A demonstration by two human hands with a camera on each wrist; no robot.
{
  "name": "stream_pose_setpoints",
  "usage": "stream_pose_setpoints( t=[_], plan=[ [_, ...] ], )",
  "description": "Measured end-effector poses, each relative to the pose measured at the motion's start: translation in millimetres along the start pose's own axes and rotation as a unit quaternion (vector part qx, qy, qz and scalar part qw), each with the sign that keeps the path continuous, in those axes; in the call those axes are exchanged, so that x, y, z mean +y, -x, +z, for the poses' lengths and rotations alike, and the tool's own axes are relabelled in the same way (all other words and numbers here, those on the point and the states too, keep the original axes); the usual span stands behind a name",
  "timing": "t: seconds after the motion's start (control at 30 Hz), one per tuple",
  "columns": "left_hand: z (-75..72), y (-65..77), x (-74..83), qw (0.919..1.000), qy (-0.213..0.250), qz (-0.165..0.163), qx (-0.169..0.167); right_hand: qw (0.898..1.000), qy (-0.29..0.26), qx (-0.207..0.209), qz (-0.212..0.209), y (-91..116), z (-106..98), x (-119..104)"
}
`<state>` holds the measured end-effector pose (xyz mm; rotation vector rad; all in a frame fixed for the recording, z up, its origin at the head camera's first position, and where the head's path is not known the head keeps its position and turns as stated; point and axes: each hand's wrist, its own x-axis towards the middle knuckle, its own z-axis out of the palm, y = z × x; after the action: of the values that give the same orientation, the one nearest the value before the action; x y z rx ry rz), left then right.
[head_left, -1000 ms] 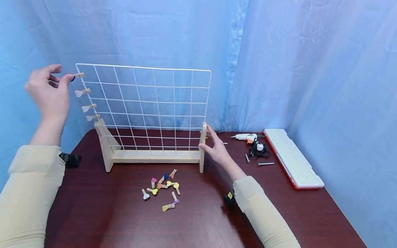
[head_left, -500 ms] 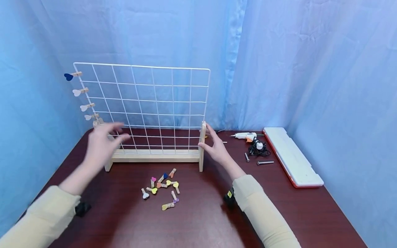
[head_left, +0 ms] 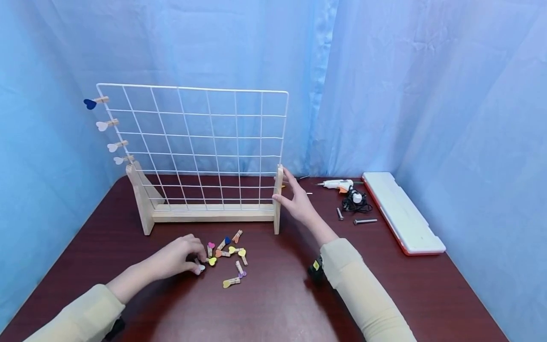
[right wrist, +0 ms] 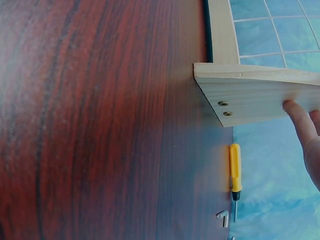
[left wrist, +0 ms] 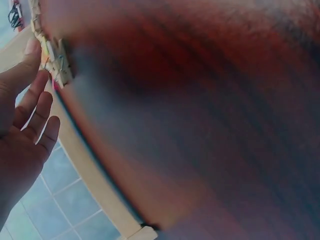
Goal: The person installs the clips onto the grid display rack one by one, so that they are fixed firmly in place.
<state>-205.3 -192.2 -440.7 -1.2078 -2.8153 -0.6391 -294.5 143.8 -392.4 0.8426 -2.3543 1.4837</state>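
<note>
A white wire grid (head_left: 207,115) stands tilted in a wooden stand (head_left: 213,216). Along its left edge are clipped a clothespin with a dark blue heart (head_left: 90,104) and several with white hearts (head_left: 101,126). My left hand (head_left: 179,256) is down on the table with thumb and fingers around a white-heart clothespin (head_left: 202,269); its fingers partly hide the peg. Its thumb (left wrist: 31,55) and fingertips are close to the pegs in the left wrist view. My right hand (head_left: 297,202) holds the stand's right upright (head_left: 278,204), thumb at the near edge and fingers behind.
Several loose clothespins with coloured hearts (head_left: 242,253) lie right of the left hand. Farther right are a glue gun (head_left: 337,185), a coiled black cord (head_left: 356,202), bolts (head_left: 365,222) and a white-and-red case (head_left: 401,213). A yellow screwdriver (right wrist: 235,167) lies behind the stand.
My left hand has let go of the blue-heart clothespin on the grid and come down and right to the white-heart clothespin on the table. The right hand stays on the upright.
</note>
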Motion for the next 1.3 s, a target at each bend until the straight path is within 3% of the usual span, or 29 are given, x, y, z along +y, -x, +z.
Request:
stream_pose_setpoints(
  t=[0.17,0.5,0.63,0.73,0.87,1.0,1.17,1.3],
  plan=[
    [5.2,2.3,0.4,0.9996,-0.001,0.003,-0.027,1.0,0.002,0.0,-0.008,-1,0,1],
    [8.0,2.8,-2.9,0.9997,-0.016,0.02,-0.005,1.0,0.006,0.004,-0.005,0,-1,1],
    [-10.1,-2.8,-2.5,0.9982,-0.02,0.037,0.041,1.0,0.012,0.002,0.013,2,-1,1],
    [-36.7,-10.0,-0.7,0.9925,-0.02,0.05,0.11,1.0,0.017,0.003,0.019,2,-1,0],
    [-86.7,-18.1,3.8,0.9755,-0.029,0.048,0.213,1.0,0.015,0.002,0.018,2,0,0],
    [-142.9,-22.0,10.7,0.9497,-0.047,0.009,0.309,1.0,0.017,0.0,0.015,2,0,-1],
    [-206.4,-26.2,20.2,0.9058,0.003,-0.07,0.418,1.0,0.008,-0.003,0.0,1,-1,0],
    [-248.1,-33.0,21.1,0.8726,0.077,-0.114,0.469,1.0,0.002,-0.003,-0.005,1,-1,1]
  ],
)
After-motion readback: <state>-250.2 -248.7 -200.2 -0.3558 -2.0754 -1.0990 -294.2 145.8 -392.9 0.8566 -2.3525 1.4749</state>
